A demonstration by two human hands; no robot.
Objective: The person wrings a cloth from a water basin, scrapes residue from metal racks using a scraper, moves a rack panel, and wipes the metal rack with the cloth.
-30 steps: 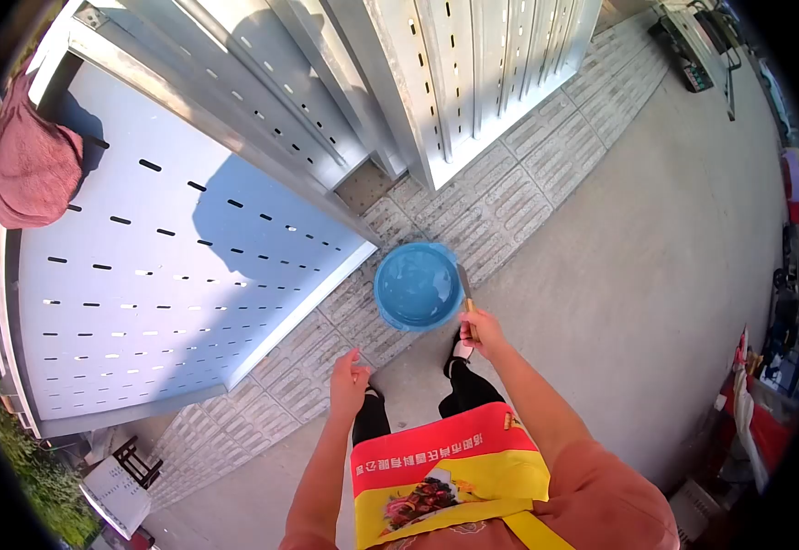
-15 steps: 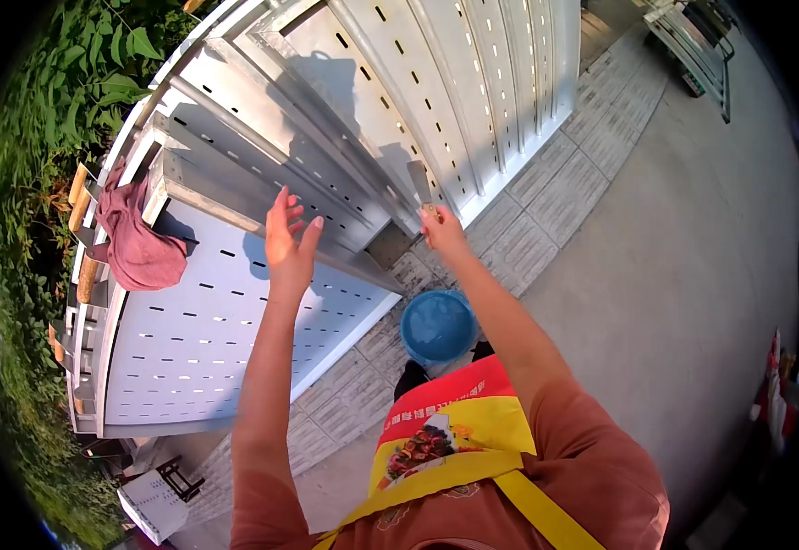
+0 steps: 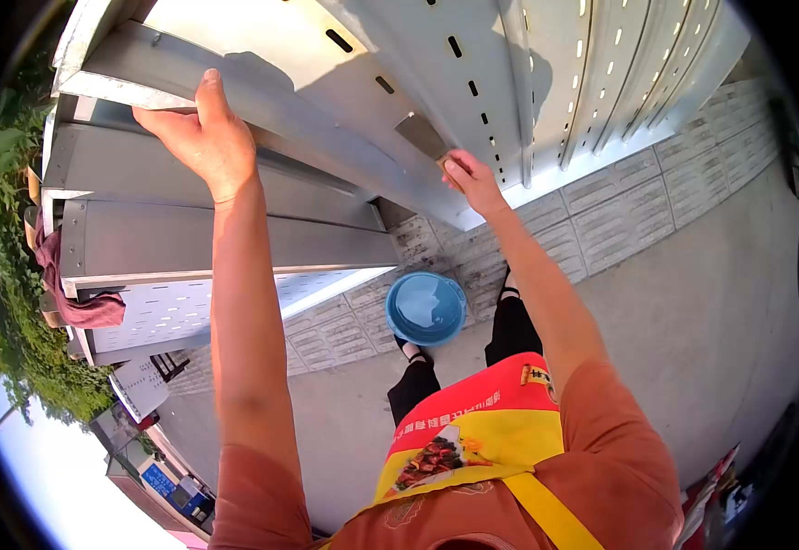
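My left hand [image 3: 207, 142] grips the edge of a slotted metal panel [image 3: 344, 96], thumb up on the near side and fingers partly hidden behind the frame. In my right hand [image 3: 474, 181] is a scraper [image 3: 420, 136] with a flat, wide blade, its handle wrapped by my fingers. The blade lies at the panel's surface, close to the slots; I cannot tell whether it touches. Shadows fall across the panel.
More upright metal panels [image 3: 225, 234] stand to the left, with a reddish cloth [image 3: 88, 310] draped over one end. A blue basin [image 3: 418, 340] of water sits on the paving by my feet. Green plants [image 3: 5, 339] grow behind.
My left hand has gone from open in the air to holding the panel's edge. The view has turned and come nearer the panels, and the scraper is now angled against the slotted face.
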